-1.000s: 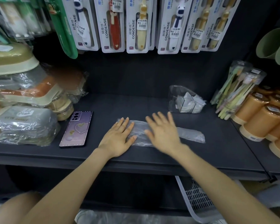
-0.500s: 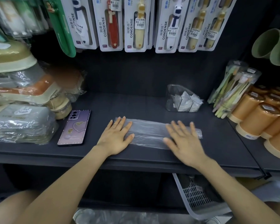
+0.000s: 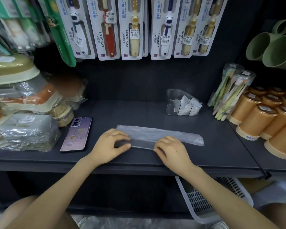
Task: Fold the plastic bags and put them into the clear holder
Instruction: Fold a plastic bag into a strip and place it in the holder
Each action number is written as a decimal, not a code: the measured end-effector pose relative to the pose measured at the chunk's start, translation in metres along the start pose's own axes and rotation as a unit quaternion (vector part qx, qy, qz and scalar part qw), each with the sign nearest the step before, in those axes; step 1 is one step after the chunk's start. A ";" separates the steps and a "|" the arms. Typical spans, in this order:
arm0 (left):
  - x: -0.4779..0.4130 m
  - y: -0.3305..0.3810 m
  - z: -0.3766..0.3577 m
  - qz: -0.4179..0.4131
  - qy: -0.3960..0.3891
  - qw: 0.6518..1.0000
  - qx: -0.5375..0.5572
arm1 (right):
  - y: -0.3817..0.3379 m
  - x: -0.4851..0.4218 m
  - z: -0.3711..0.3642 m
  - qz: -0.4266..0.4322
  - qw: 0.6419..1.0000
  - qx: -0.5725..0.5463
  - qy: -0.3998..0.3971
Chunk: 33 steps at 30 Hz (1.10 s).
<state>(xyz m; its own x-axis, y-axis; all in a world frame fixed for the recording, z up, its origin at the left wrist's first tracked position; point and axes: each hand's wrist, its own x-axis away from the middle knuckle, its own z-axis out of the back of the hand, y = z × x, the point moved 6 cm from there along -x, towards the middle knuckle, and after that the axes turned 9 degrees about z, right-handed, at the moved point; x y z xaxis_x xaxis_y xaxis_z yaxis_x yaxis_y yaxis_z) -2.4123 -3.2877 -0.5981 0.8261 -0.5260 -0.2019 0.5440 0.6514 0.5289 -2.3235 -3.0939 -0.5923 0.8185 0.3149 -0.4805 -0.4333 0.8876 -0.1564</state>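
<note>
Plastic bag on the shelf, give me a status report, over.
Left hand, right hand pinch near edge of plastic bag. Bag a flat long strip, not yet in clear holder. Phone lies left, apart.

- White hanging toothbrush blister cards [image 3: 127, 30]: "CONDENSE" runs up the side, "TOOTHBRUSH" in small blue print above.
- White price stickers [image 3: 134, 34] on the cards: "2.00" over a barcode.
- Other labels are too blurred to read.

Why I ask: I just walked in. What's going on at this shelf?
A person is folding a plastic bag, flattened into a long strip on the dark shelf. The left hand and right hand pinch its near edge. The clear holder behind already contains folded bags; this one isn't in yet.
</note>
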 end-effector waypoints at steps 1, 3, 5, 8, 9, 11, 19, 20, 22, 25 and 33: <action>0.005 0.003 0.003 -0.024 -0.003 1.000 -0.010 | -0.001 0.003 0.005 -0.004 1.000 -0.015 -0.006; 0.013 0.007 0.007 -0.052 -0.014 0.998 -0.014 | -0.002 0.012 0.014 -0.015 0.999 -0.039 -0.018; 0.019 0.006 0.008 -0.059 -0.018 0.998 -0.006 | -0.001 0.019 0.021 -0.033 0.997 -0.069 -0.033; 0.022 0.004 0.009 -0.025 -0.013 0.999 0.019 | 0.005 0.026 0.025 -0.087 0.984 -0.128 -0.093; 0.021 0.002 0.009 0.003 -0.016 0.999 0.035 | 0.007 0.026 0.025 -0.104 0.977 -0.148 -0.115; 0.019 -0.002 0.006 0.059 -0.021 0.996 0.058 | 0.010 0.022 0.025 -0.128 0.965 -0.181 -0.137; 0.018 -0.008 0.002 0.135 0.019 0.989 0.060 | 0.038 -0.002 0.024 -0.198 0.946 -0.243 -0.082; 0.017 -0.007 0.002 0.137 0.016 0.989 0.059 | 0.041 -0.002 0.023 -0.209 0.941 -0.253 -0.080; 0.012 -0.006 0.003 0.141 0.008 0.988 0.055 | 0.049 -0.003 0.020 -0.230 0.935 -0.259 -0.081; 0.005 -0.007 0.003 0.161 -0.007 0.986 0.036 | 0.058 -0.006 0.014 -0.243 0.938 -0.231 -0.087; -0.004 -0.008 0.001 0.219 0.007 0.976 0.008 | 0.064 -0.019 0.000 -0.240 0.951 -0.150 -0.127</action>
<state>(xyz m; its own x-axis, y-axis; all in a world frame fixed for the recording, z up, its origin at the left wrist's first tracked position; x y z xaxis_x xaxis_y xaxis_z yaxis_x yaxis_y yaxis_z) -2.4205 -3.2911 -0.6002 0.9810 -0.1910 0.0356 0.1354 0.8036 0.5795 -2.3674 -3.0432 -0.5934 0.9972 0.0028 -0.0745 -0.0443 0.8258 -0.5623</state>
